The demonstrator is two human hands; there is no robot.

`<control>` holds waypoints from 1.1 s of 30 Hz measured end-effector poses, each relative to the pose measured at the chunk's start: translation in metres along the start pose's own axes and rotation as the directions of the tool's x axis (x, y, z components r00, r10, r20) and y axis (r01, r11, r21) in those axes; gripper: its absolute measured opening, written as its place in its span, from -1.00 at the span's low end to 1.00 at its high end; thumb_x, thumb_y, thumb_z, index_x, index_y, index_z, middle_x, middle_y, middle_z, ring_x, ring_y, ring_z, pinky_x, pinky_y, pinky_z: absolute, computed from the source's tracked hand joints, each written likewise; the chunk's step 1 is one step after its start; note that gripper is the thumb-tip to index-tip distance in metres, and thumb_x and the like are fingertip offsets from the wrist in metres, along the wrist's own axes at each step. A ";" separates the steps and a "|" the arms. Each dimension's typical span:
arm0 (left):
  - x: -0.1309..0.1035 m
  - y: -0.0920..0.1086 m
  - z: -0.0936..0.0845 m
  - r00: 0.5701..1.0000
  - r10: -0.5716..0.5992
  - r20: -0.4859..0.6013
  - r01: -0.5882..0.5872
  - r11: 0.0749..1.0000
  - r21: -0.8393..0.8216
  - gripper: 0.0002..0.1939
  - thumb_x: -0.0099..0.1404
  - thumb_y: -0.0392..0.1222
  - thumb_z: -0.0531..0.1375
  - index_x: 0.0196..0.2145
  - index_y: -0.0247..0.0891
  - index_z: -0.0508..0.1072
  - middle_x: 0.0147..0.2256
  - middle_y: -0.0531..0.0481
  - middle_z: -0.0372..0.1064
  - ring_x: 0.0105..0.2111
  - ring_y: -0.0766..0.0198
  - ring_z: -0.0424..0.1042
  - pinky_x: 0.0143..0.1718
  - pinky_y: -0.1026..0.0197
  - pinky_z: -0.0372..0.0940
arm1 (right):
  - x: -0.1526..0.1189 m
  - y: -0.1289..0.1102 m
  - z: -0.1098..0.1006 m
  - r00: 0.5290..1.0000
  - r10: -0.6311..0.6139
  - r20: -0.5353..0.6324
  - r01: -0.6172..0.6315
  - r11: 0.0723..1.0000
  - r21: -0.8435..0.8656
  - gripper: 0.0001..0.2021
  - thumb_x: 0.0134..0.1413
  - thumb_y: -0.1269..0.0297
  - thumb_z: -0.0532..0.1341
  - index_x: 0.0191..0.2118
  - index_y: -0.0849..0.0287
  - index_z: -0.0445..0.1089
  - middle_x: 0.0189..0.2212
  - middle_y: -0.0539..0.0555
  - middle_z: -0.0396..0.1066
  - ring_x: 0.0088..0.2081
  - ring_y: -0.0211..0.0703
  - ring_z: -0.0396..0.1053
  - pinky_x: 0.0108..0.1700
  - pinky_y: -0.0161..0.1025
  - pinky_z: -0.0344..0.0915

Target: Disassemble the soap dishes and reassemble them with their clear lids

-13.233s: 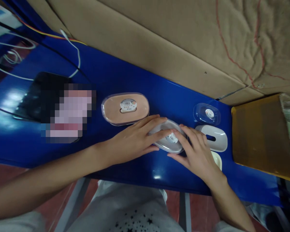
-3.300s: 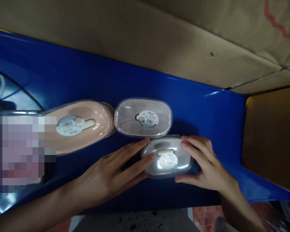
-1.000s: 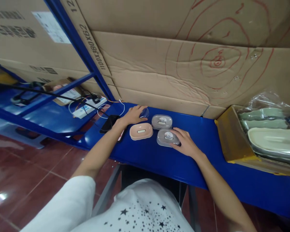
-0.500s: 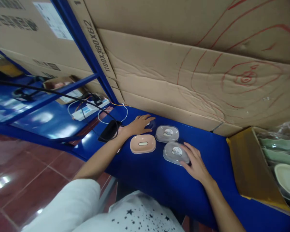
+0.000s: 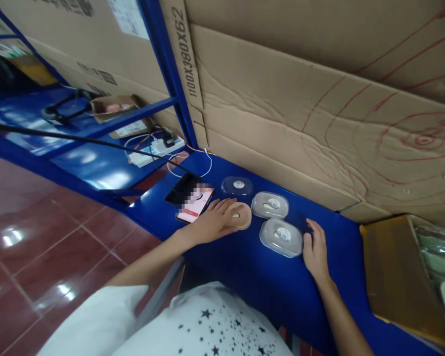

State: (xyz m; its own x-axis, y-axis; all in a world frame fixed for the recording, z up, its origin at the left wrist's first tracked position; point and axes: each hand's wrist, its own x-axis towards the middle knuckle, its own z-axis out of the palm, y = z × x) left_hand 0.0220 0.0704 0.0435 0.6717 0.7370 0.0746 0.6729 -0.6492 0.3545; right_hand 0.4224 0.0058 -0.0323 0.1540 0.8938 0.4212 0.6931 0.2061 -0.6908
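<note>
My left hand [image 5: 215, 221] rests over the left part of a pink oval dish [image 5: 244, 215], its fingers spread across the top. Just right of the dishes, my right hand [image 5: 316, 251] has its fingers raised and apart, with nothing in it, beside a clear-covered grey oval dish [image 5: 281, 237]. A second covered grey dish [image 5: 270, 205] lies behind that one. Farther back on the left sits a transparent oval lid [image 5: 237, 186] with a round sticker. All of them lie on the blue table [image 5: 230, 262].
A phone with a lit screen [image 5: 195, 202] and a black object lie left of my left hand. Behind them are cables and a white power strip [image 5: 155, 151]. An open cardboard box [image 5: 400, 277] with green items stands at the right. Tall cardboard [image 5: 267, 118] backs the table.
My left hand has moved off the transparent lid and onto the pink dish. My right hand has come off the front grey dish to its right. The camera view has shifted.
</note>
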 end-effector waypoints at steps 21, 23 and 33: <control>0.018 -0.014 0.002 1.000 -0.019 -0.012 0.018 0.994 -0.105 -0.22 0.56 0.08 0.18 0.58 -0.05 -0.02 0.57 -0.24 -0.09 0.56 -0.15 -0.03 0.50 -0.24 0.01 | -0.004 0.008 -0.006 0.903 0.329 -0.277 -0.219 0.906 0.363 -0.45 0.41 -0.25 0.11 0.10 0.14 0.48 0.02 0.18 0.53 -0.09 -0.08 0.53 -0.06 -0.08 0.44; 0.022 -0.015 0.002 0.999 -0.044 0.003 0.044 0.993 -0.109 -0.19 0.54 0.12 0.19 0.58 -0.03 -0.03 0.57 -0.25 -0.08 0.55 -0.21 0.00 0.48 -0.28 0.04 | -0.005 0.006 -0.006 0.912 0.315 -0.262 -0.218 0.914 0.341 -0.48 0.39 -0.23 0.17 0.08 0.14 0.50 0.02 0.19 0.54 -0.08 -0.07 0.53 -0.06 -0.07 0.44; 0.011 0.006 0.002 0.993 -0.100 0.064 0.105 0.991 -0.078 -0.08 0.40 0.19 0.36 0.52 -0.01 0.04 0.42 -0.24 0.23 0.42 -0.23 0.25 0.37 -0.24 0.21 | -0.011 -0.010 -0.010 0.892 0.256 -0.373 -0.162 0.950 0.266 -0.56 0.47 -0.14 0.14 0.06 0.13 0.51 -0.03 0.15 0.54 -0.11 -0.08 0.53 -0.05 -0.05 0.46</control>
State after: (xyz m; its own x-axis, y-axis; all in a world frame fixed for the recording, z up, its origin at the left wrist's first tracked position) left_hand 0.0334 0.0743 0.0446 0.6191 0.7850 -0.0210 0.7136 -0.5513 0.4322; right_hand 0.4208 -0.0106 -0.0243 0.5778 0.7011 0.4178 0.4462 0.1573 -0.8810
